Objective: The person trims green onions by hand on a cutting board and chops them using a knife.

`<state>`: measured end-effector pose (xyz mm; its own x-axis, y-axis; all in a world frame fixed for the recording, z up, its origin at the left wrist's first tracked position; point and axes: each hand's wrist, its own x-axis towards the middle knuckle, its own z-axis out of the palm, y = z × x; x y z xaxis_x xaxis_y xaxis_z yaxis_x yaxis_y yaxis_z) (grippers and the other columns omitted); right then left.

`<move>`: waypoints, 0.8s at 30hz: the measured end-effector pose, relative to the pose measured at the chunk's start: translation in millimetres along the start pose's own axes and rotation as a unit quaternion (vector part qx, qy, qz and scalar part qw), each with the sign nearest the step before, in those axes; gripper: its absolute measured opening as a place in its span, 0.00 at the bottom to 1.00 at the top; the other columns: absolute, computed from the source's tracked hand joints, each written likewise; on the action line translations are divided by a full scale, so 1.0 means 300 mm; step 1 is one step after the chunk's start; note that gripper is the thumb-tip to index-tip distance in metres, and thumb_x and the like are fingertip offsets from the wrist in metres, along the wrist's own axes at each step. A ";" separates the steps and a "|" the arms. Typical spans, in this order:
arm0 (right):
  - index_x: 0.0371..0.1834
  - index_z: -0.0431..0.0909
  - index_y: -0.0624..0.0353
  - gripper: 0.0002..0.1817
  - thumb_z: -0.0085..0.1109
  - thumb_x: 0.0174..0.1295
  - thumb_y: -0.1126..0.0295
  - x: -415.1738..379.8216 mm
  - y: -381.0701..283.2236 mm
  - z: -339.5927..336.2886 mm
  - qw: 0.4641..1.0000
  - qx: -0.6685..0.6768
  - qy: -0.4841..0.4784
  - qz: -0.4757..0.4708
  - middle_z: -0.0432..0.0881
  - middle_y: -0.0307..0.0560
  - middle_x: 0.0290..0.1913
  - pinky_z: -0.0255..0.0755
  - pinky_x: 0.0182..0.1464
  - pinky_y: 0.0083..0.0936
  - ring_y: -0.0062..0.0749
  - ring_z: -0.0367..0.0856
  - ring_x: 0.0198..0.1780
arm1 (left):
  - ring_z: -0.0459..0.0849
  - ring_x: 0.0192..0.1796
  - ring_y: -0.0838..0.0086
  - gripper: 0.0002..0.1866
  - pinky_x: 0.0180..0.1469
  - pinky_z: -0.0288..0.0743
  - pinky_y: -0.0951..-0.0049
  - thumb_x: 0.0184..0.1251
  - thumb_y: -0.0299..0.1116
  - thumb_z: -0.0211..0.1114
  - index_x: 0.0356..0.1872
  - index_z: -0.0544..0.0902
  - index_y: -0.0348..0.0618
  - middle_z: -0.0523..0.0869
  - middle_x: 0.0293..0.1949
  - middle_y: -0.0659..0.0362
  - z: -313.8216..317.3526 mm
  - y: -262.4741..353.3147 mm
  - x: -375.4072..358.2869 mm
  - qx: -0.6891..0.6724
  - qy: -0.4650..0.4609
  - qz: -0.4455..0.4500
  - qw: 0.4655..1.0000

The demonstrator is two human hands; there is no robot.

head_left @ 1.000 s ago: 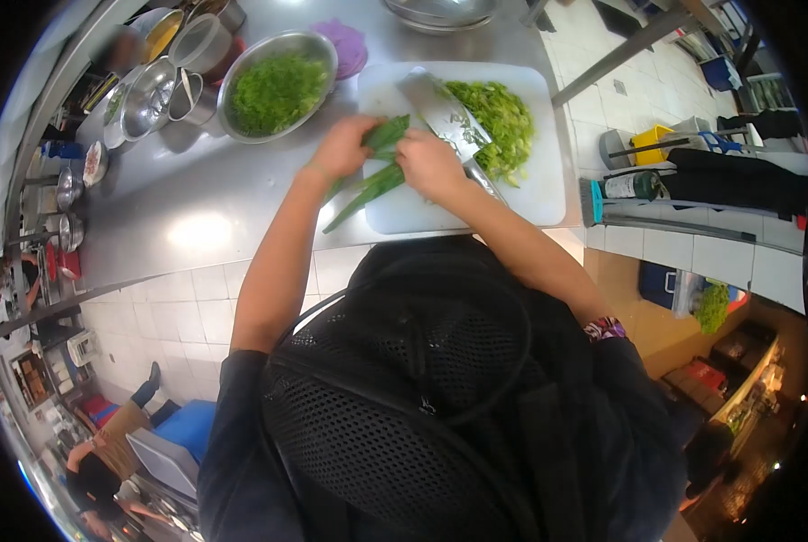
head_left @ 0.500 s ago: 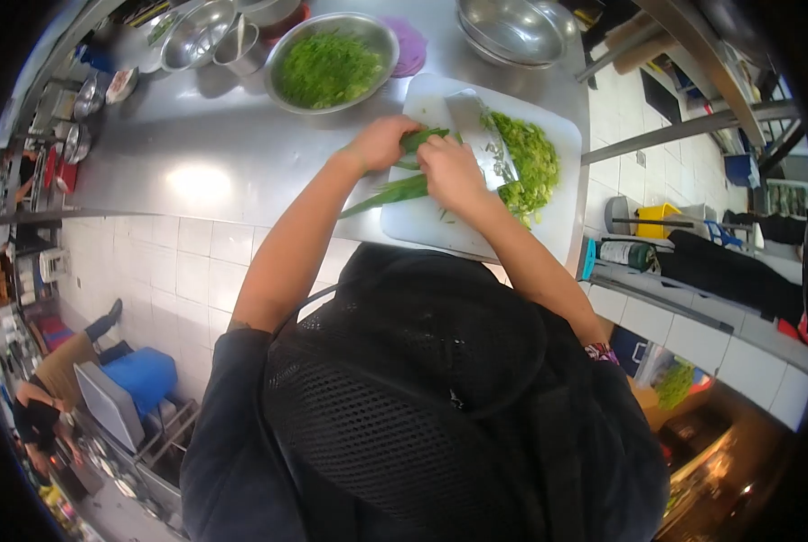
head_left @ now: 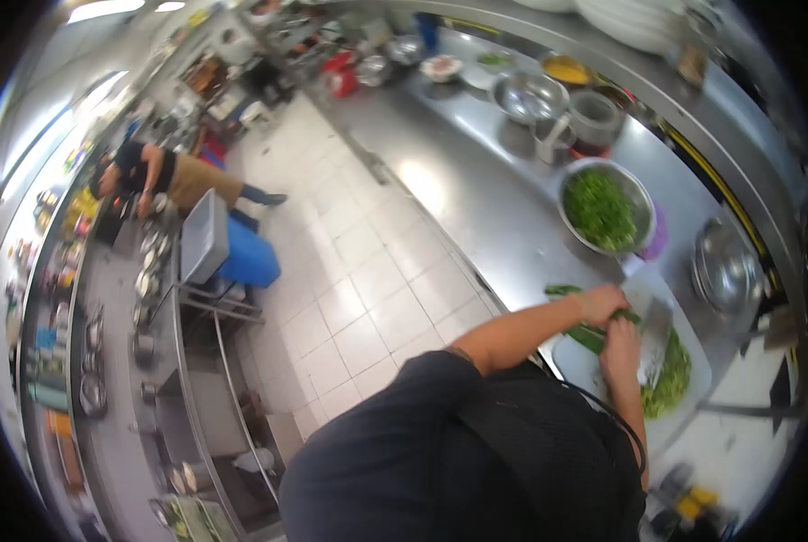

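My left hand (head_left: pixel 603 305) is closed round a bunch of long green scallion leaves (head_left: pixel 588 339) over the white cutting board (head_left: pixel 696 339). My right hand (head_left: pixel 619 346) is right beside it, its fingers closed on the same bunch. A wide cleaver blade (head_left: pixel 655 332) lies on the board to the right of my hands; its handle cannot be made out. Past the blade is a heap of chopped pale-green scallion (head_left: pixel 671 384). Beyond my hands stands a steel bowl (head_left: pixel 641 194) of finely cut greens (head_left: pixel 598 210).
Stacked steel bowls (head_left: pixel 728 266) stand right of the board. A purple item (head_left: pixel 657 233) shows beside the greens bowl. Farther along the steel counter (head_left: pixel 476 190) are a small pot (head_left: pixel 553 143) and an empty bowl (head_left: pixel 529 98). Across the aisle, a person (head_left: pixel 183 176) bends near a blue bin (head_left: pixel 248 256).
My head has turned left, so the board and hands appear farther right and lower, and more of the aisle shows. Both hands stay together on the scallion leaves.
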<state>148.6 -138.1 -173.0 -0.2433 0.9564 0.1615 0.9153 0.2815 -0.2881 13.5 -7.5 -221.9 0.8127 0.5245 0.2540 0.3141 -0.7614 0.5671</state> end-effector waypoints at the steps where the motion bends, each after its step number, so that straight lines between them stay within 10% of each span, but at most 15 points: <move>1: 0.52 0.78 0.58 0.14 0.59 0.62 0.76 0.001 -0.017 -0.002 1.000 0.006 0.007 -0.022 0.79 0.53 0.54 0.68 0.60 0.53 0.55 0.75 0.61 | 0.86 0.55 0.45 0.24 0.63 0.77 0.49 0.49 0.26 0.70 0.53 0.90 0.42 0.90 0.49 0.44 -0.008 0.001 -0.009 -0.003 0.010 -0.014 1.000; 6: 0.48 0.79 0.61 0.10 0.59 0.65 0.75 -0.089 0.031 -0.088 0.979 0.079 0.183 0.051 0.82 0.55 0.46 0.69 0.54 0.51 0.58 0.78 0.52 | 0.84 0.62 0.47 0.25 0.67 0.75 0.50 0.53 0.25 0.69 0.57 0.89 0.47 0.90 0.54 0.44 -0.027 0.015 -0.007 -0.063 -0.020 -0.043 0.997; 9: 0.50 0.82 0.67 0.09 0.66 0.71 0.73 -0.100 0.007 -0.191 0.883 0.309 0.283 0.213 0.87 0.48 0.42 0.78 0.51 0.29 0.30 0.84 0.45 | 0.82 0.63 0.46 0.30 0.70 0.72 0.49 0.54 0.19 0.60 0.62 0.87 0.45 0.88 0.58 0.45 -0.032 -0.016 -0.026 -0.044 -0.010 -0.020 0.999; 15: 0.52 0.79 0.62 0.12 0.69 0.69 0.76 -0.391 0.133 -0.285 0.528 0.676 0.378 0.349 0.88 0.46 0.44 0.77 0.42 0.25 0.30 0.85 0.39 | 0.89 0.60 0.56 0.31 0.65 0.81 0.61 0.59 0.14 0.63 0.67 0.84 0.39 0.90 0.57 0.44 -0.228 0.116 0.014 -0.142 -0.114 -0.158 0.971; 24: 0.56 0.80 0.61 0.11 0.63 0.72 0.76 -1.074 0.573 -0.223 0.450 0.516 0.516 0.515 0.88 0.47 0.44 0.77 0.42 0.24 0.30 0.85 0.43 | 0.88 0.55 0.55 0.23 0.60 0.80 0.61 0.67 0.15 0.61 0.63 0.86 0.38 0.88 0.55 0.46 -0.195 0.083 0.078 -0.033 -0.132 -0.088 0.987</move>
<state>405.7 -402.9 -211.5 0.9050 0.2253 -0.3609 -0.3944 0.1261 -0.9103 11.6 8.1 -155.8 0.8506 0.5222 -0.0610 0.4361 -0.6358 0.6368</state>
